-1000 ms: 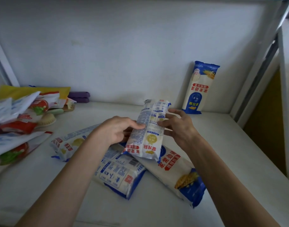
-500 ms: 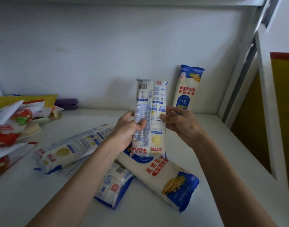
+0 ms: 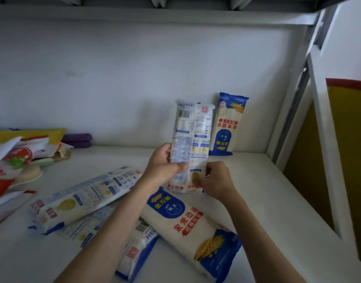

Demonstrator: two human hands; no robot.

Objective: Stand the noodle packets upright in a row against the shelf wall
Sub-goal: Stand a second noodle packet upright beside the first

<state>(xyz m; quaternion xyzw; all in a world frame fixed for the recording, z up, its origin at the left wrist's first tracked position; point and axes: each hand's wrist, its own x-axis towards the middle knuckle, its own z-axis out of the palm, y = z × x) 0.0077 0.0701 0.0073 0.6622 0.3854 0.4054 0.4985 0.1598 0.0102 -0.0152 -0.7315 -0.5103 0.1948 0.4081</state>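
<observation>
— One packet done? Head view only.
— Yes: one blue packet (image 3: 226,127) stands against the shelf wall (image 3: 114,78). My left hand (image 3: 163,168) and right hand (image 3: 216,180) both clasp a second packet (image 3: 191,146), upright, above the shelf, not yet placed.
— Remaining?
— Three lie flat: blue-ended packet (image 3: 193,227), pale packet (image 3: 83,199), and one underneath (image 3: 134,250).

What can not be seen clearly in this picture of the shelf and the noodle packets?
- Head view: the lowest lying packet is mostly hidden by the left forearm and the packets above it.
- Head view: small print on the held packet is blurred by glare.
- Head view: the pile of wrappers is cut off by the left edge.
- Head view: the right hand covers the held packet's lower corner, so its grip there is unclear.
</observation>
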